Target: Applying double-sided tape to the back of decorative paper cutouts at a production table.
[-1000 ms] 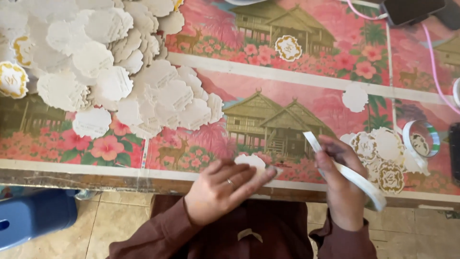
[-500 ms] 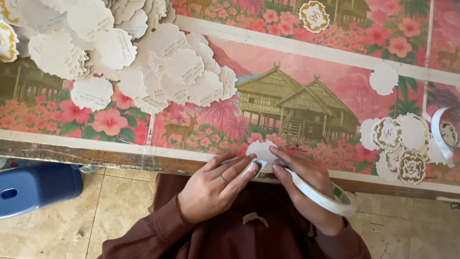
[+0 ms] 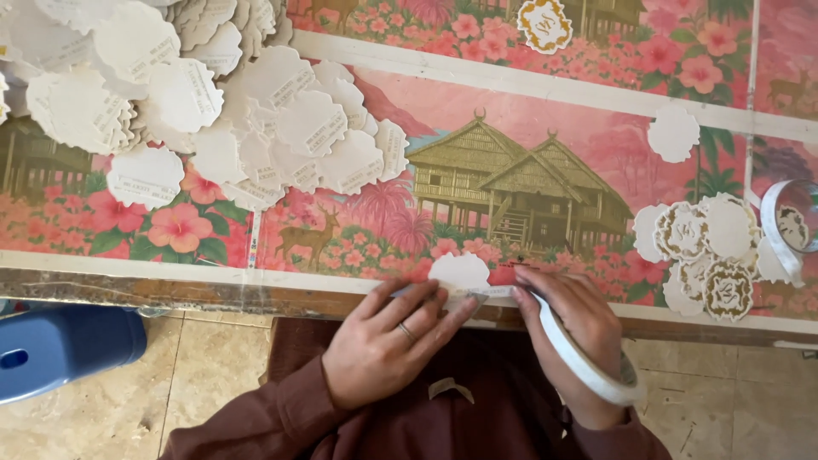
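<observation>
Head view: I'm seeing the left hand (image 3: 388, 345) pressing flat, fingers spread, on a white scalloped cutout (image 3: 460, 274) at bottom centre, at the surface (image 3: 545, 85) edge. Right hand (image 3: 567, 328) is pinching a tape strip (image 3: 588, 366) just beside it. Cutout pile (image 3: 213, 102) is lying upper left, gold-printed ones (image 3: 707, 255) at right.

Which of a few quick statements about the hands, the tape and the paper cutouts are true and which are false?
1. The left hand presses on a white scalloped cutout at the table edge. True.
2. The right hand holds scissors. False: it holds a roll of white tape.
3. A big pile of white cutouts lies at the upper left. True.
4. The stool beside the person is red. False: it is blue.
5. Gold-patterned cutouts lie to the right. True.
</observation>
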